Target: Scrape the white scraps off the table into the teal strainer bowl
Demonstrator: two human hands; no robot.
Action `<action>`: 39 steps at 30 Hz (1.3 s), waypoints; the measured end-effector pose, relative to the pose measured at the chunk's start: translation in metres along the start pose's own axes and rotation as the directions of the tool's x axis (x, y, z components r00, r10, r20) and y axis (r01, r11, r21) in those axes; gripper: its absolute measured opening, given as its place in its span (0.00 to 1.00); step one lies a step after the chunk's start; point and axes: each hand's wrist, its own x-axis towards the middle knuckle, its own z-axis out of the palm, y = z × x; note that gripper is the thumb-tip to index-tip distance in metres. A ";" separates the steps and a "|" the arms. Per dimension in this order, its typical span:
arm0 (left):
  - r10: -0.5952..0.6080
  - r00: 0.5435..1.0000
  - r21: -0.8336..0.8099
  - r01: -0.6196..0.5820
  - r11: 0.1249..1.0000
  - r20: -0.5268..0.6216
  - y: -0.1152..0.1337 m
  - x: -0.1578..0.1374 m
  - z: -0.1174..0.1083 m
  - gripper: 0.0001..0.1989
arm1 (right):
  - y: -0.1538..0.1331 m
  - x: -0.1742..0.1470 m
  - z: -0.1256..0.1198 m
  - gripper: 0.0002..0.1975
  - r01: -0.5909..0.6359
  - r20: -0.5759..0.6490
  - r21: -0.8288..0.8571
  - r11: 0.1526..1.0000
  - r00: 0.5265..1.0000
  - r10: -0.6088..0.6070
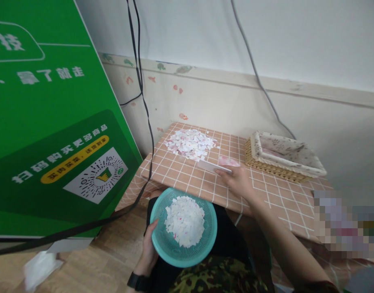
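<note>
The white paper scraps (185, 221) lie in a green strainer bowl (212, 228) over my lap, by the front edge of the table (187, 173). My left hand (148, 244) is closed on the rim, thumb on top, seemingly to steady it. My right hand (237, 181) pinches a white card (212, 166) by one end, leaving its other end free near the heap of scraps (190, 143). A lined basket (255, 154) stands farther right.

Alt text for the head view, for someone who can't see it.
A person's left hand grips a teal colander of pale scraps; the right hand holds a flat white piece over a checked tablecloth, near a pile of similar scraps and a lined wicker basket.
</note>
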 end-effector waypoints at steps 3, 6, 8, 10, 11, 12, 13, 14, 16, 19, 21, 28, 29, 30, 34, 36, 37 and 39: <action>0.007 1.000 0.003 -0.007 1.000 0.023 -0.005 0.006 -0.006 0.11 | 0.005 0.008 -0.006 0.16 -0.041 -0.029 -0.014 0.999 0.999 0.040; 0.018 0.999 0.015 -0.018 1.000 0.038 -0.006 0.010 -0.009 0.12 | 0.012 0.016 -0.009 0.18 -0.063 0.034 -0.014 0.998 0.997 0.063; 0.025 0.999 0.020 -0.026 0.999 0.044 -0.006 0.011 -0.009 0.13 | 0.015 0.021 -0.012 0.19 -0.063 0.091 -0.012 0.998 0.994 0.064; 0.021 0.999 0.025 -0.023 0.999 0.047 -0.006 0.010 -0.009 0.13 | 0.017 0.023 -0.015 0.21 -0.073 0.127 -0.018 0.997 0.989 0.075; 0.021 0.999 0.028 -0.022 0.999 0.047 -0.005 0.010 -0.008 0.13 | 0.017 0.023 -0.016 0.21 -0.082 0.136 -0.017 0.997 0.987 0.083; 0.020 0.999 0.030 -0.022 0.999 0.043 -0.005 0.009 -0.007 0.13 | 0.017 0.023 -0.018 0.22 -0.091 0.136 -0.015 0.996 0.986 0.092; 0.019 0.999 0.029 -0.020 0.999 0.038 -0.005 0.009 -0.007 0.13 | 0.016 0.023 -0.019 0.22 -0.097 0.130 -0.011 0.995 0.987 0.097; 0.020 0.999 0.027 -0.020 0.999 0.032 -0.004 0.009 -0.006 0.13 | 0.015 0.022 -0.019 0.22 -0.095 0.126 -0.006 0.995 0.987 0.095; 0.026 1.000 0.024 -0.026 0.999 0.012 -0.004 0.008 -0.005 0.13 | 0.013 0.021 -0.020 0.21 -0.065 0.145 0.017 0.998 0.988 0.062; 0.033 0.999 0.027 -0.033 0.999 -0.005 -0.003 0.007 -0.004 0.13 | 0.014 0.019 -0.022 0.21 -0.061 0.174 0.057 0.997 0.984 0.050; 0.025 1.000 0.024 -0.025 0.999 0.005 -0.003 0.006 -0.004 0.14 | 0.016 0.019 -0.022 0.22 -0.121 0.138 0.065 0.991 0.984 0.111; 0.017 1.000 0.016 -0.017 1.000 0.024 -0.004 0.008 -0.005 0.13 | 0.006 0.018 -0.017 0.20 -0.056 0.148 0.075 0.996 0.988 0.044; 0.017 1.000 0.013 -0.017 1.000 0.022 -0.004 0.008 -0.004 0.13 | 0.004 0.018 -0.016 0.19 -0.035 0.153 0.072 0.997 0.988 0.024; 0.020 1.000 0.010 -0.020 1.000 0.017 -0.004 0.008 -0.004 0.12 | 0.001 0.018 -0.015 0.19 -0.028 0.150 0.059 0.998 0.989 0.019; 0.039 0.999 0.008 -0.039 0.999 0.005 -0.003 0.006 -0.004 0.11 | -0.003 0.020 -0.014 0.20 -0.084 0.087 -0.054 0.995 0.992 0.089; 0.034 0.999 0.008 -0.034 0.999 0.019 -0.003 0.005 -0.005 0.11 | -0.004 0.021 -0.014 0.20 -0.093 0.071 -0.081 0.992 0.992 0.099; 0.031 0.999 0.009 -0.031 0.999 0.028 -0.003 0.005 -0.005 0.11 | -0.004 0.022 -0.014 0.20 -0.089 0.070 -0.081 0.993 0.993 0.095; 0.032 0.999 0.010 -0.033 0.999 0.041 -0.004 0.006 -0.005 0.11 | -0.005 0.023 -0.016 0.20 -0.076 0.076 -0.078 0.994 0.994 0.082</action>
